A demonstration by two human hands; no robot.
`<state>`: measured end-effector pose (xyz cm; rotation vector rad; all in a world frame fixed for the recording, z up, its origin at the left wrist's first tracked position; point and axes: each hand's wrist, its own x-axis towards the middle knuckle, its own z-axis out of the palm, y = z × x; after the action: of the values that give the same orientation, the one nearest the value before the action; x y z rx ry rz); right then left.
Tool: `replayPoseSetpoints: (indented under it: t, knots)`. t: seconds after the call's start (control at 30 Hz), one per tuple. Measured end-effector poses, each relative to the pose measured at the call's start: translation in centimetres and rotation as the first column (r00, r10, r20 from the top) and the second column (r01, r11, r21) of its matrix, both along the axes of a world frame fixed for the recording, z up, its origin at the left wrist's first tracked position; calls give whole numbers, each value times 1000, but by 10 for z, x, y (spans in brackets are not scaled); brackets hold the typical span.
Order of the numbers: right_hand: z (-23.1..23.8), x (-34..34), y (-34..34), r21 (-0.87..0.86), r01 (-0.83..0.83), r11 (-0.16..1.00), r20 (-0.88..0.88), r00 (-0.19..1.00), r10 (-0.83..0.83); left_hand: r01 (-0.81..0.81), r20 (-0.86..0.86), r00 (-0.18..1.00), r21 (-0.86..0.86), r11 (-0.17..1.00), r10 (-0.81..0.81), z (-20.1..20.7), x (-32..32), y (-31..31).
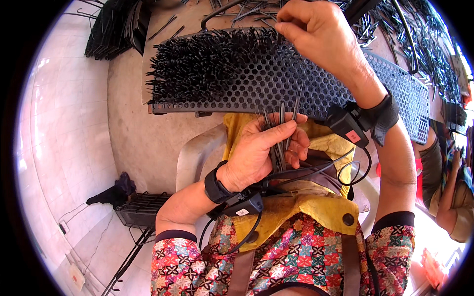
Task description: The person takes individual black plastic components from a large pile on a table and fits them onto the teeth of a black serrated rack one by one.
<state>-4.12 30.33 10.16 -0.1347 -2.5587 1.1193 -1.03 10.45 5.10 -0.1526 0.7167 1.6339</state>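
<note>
Across in front of me lies a long black perforated panel with rows of round holes. Dense black bristle-like strips stand up from its left part, while the right part shows bare holes. My left hand, near the panel's front edge, is closed around a bundle of thin black strips, their ends poking up past the thumb. Over the panel's far edge, beside the bristles, my right hand is closed in a pinch. What sits between its fingertips is too small and dark to make out.
Many loose black strips are heaped at the far right. Stacked black bristled panels stand at the far left. A plastic chair is before me, a black rack lower left. Another person's arm shows at right.
</note>
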Motion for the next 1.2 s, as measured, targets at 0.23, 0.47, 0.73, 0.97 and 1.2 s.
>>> replayPoseSetpoints:
  t: [0.23,0.47,0.73,0.97,1.2]
  knots:
    - [-13,10,4,226,-54,973,-59,996,69,5,-15,1000,69,998,-4,-3,-1,0]
    - [-7,69,-26,-558,137,818,371,924,98,6,-77,997,68,998,-1,-1,-3,-2]
    - [-16,36,-5,-409,141,902,-391,866,-312,-39,236,972,68,997,22,-3,3,1]
    - [-32,17,-5,140,183,973,-500,861,-90,110,285,948,125,986,-142,-6,-1,-2]
    - [-22,20,-10,504,6,864,-229,965,126,172,175,966,107,979,-189,-15,3,-4]
